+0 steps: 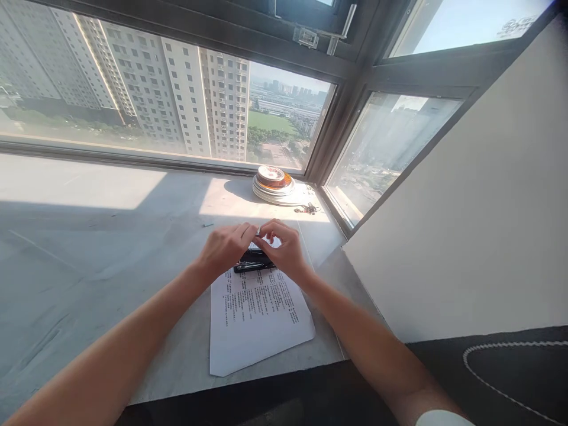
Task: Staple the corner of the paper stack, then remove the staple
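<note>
My left hand [227, 247] and my right hand [286, 247] meet fingertip to fingertip, both closed in a pinch. Between them is a small item, mostly covered by the fingers and too small to name. Just below the fingers lies a black stapler [255, 266], its upper part partly hidden by my hands. The stapler rests on the printed paper sheets [261, 331], which lie on the grey windowsill with their near corners towards me.
At the window corner stands a stack of plates and round tape rolls [274, 186], with a bunch of keys [307, 209] beside it. A small dark bit [207, 225] lies left of my hands. The white wall [465, 207] rises on the right. A pale cord [470, 367] hangs lower right.
</note>
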{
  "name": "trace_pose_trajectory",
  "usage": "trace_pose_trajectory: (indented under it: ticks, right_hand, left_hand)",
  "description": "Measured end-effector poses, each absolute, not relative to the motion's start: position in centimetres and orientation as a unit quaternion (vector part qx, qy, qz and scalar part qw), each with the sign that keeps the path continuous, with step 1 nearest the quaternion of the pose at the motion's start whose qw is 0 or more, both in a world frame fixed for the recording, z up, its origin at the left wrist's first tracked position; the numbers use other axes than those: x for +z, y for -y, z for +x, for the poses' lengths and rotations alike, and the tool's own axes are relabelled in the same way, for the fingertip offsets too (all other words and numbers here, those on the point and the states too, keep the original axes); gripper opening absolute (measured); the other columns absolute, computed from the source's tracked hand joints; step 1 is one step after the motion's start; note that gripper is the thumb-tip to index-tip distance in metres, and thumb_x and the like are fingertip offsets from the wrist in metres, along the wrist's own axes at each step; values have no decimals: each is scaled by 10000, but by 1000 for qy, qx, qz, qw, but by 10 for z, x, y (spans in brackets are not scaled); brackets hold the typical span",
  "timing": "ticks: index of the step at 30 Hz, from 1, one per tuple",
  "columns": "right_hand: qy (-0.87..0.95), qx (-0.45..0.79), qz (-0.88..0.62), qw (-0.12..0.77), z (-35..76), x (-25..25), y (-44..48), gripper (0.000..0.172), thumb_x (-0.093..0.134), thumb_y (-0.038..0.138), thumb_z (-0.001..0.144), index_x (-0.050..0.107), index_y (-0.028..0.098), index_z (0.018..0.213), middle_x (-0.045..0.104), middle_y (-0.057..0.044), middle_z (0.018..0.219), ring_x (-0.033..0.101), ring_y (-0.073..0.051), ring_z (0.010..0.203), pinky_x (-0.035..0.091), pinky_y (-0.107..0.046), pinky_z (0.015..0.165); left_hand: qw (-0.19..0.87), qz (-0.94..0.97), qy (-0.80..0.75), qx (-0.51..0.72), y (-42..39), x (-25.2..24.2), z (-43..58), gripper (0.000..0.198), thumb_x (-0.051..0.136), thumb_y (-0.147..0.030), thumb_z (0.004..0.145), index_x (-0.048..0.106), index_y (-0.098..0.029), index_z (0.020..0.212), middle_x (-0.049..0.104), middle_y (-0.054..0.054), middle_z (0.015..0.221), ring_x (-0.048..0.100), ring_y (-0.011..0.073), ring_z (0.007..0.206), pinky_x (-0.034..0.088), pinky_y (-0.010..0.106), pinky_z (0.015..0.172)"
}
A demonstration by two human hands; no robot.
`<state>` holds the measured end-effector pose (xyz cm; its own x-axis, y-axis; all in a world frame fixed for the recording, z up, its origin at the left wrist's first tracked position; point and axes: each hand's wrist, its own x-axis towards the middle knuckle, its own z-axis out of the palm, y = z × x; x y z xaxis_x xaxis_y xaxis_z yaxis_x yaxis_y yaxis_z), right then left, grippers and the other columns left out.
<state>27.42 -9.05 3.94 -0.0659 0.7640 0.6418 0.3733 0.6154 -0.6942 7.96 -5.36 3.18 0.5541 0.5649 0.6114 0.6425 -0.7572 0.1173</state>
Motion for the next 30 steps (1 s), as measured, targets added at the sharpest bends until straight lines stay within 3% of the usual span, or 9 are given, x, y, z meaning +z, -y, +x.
trace_pose_trajectory:
  ticks: [4, 6, 10, 13, 17, 20, 23, 27, 30]
  right_hand:
    - [691, 190, -397, 574, 272, 43, 95, 358, 800, 559, 953, 649, 257, 833, 670, -6, 778, 551, -170, 727, 537, -365, 699]
    - [684, 224, -377, 584, 269, 46, 98, 321, 804, 530, 950, 655, 255, 879, 671, -6, 812, 558, -164, 733, 536, -354, 683]
    - [694, 225, -365, 578, 279, 44, 91, 197, 747, 432, 970, 653, 259, 958, 658, -4, 836, 599, -171, 756, 548, -352, 694]
    - [702, 120, -423, 560, 314, 34, 69, 104, 682, 332, 980, 683, 249, 1043, 657, -3, 824, 621, -188, 770, 545, -361, 731]
    - [779, 17, -499, 381, 376, 13, 33, 200, 549, 182, 1011, 744, 197, 1052, 715, -79, 957, 660, -242, 901, 543, -403, 835]
    - [787, -16, -544, 291, 401, -2, 15, 277, 545, 111, 994, 776, 160, 1140, 750, -126, 1065, 674, -293, 1046, 550, -437, 906]
    - [800, -30, -547, 245, 402, -13, 7, 259, 567, 85, 981, 811, 157, 1034, 753, -140, 1062, 667, -316, 1114, 548, -459, 967]
    - [805, -28, -537, 251, 399, -20, 5, 294, 571, 41, 941, 831, 178, 963, 737, -135, 1031, 659, -307, 1095, 552, -473, 1005]
    - [788, -30, -551, 273, 398, -18, 10, 254, 608, 90, 934, 835, 186, 998, 712, -145, 1094, 646, -319, 1103, 570, -495, 967]
  left_hand:
    - [66, -878, 349, -322, 57, 35, 83, 338, 419, -118, 1060, 723, -215, 947, 680, 59, 757, 603, 205, 663, 332, 336, 585]
    - [63, -872, 359, -326, 59, 35, 84, 363, 413, -132, 1077, 763, -216, 1035, 702, 70, 785, 625, 213, 682, 347, 333, 591]
    - [41, -845, 407, -345, 52, 30, 75, 442, 415, -118, 1064, 755, -237, 1320, 793, 111, 1018, 696, 232, 767, 431, 334, 644]
    - [33, -790, 496, -357, 30, 20, 51, 474, 416, -90, 1021, 752, -216, 1331, 805, 153, 1150, 736, 309, 928, 521, 396, 766]
    - [9, -737, 606, -298, -4, 1, 14, 346, 643, -252, 944, 783, -171, 1251, 732, 225, 1385, 653, 449, 1265, 535, 549, 1031]
    - [-31, -740, 618, -264, -15, -11, 0, 212, 674, -270, 898, 828, -209, 1031, 794, 187, 1211, 696, 411, 1163, 559, 512, 1002]
    - [-57, -739, 602, -297, -15, -15, -2, 167, 664, -264, 874, 820, -232, 926, 817, 156, 1096, 726, 366, 1033, 576, 464, 918]
    - [-77, -734, 604, -302, -8, -9, 0, 112, 661, -252, 870, 769, -226, 879, 829, 162, 1012, 750, 357, 935, 573, 438, 820]
    - [-83, -734, 602, -303, -4, -3, 0, 142, 621, -266, 927, 750, -229, 975, 839, 144, 1007, 772, 342, 917, 571, 419, 797]
